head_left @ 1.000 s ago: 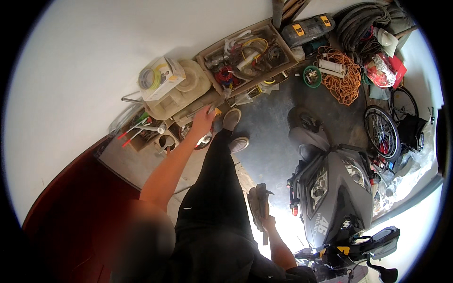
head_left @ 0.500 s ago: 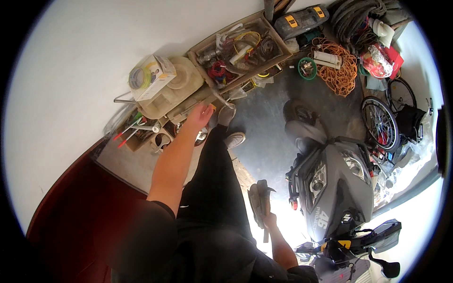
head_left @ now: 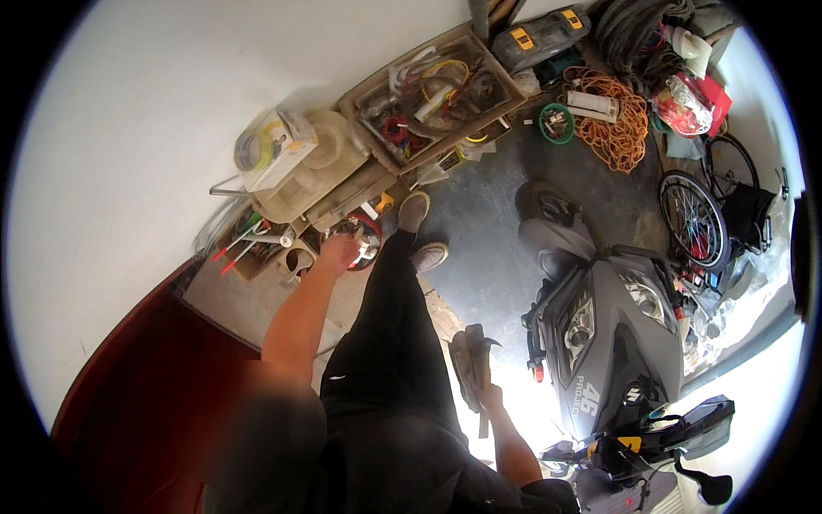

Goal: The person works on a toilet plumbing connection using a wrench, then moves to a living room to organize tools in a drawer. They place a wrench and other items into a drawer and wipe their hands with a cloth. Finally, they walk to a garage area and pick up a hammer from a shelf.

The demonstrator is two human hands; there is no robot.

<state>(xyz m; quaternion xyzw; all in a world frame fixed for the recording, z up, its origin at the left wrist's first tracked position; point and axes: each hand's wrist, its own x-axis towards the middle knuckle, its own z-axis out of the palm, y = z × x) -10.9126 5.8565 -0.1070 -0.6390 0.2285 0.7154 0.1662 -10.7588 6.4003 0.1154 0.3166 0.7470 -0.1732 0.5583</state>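
My left hand (head_left: 340,251) reaches down into a round red container (head_left: 373,230) of mixed small items on the floor. Its fingers are partly hidden among the contents, and I cannot make out whether they hold anything. Beside the container's far rim lies a yellow-orange piece (head_left: 384,203). On the right, my right hand (head_left: 490,399) is closed around a long, worn grey-brown object (head_left: 470,364). This has a dark pointed tip sticking out at its far end and a narrow strip hanging below the hand; its exact kind is unclear.
Left of the container stands a box of hand tools (head_left: 248,244). A wooden tray of cables and parts (head_left: 437,103) sits beyond, near a beige plastic container (head_left: 317,163). A grey motorbike (head_left: 612,343) fills the right. Farther back lie orange rope (head_left: 629,133) and a black toolbox (head_left: 544,38).
My left hand has moved nearer and left, down to the red container. A long pale-brown piece that showed beside it is gone from that spot. My right hand keeps its hold.
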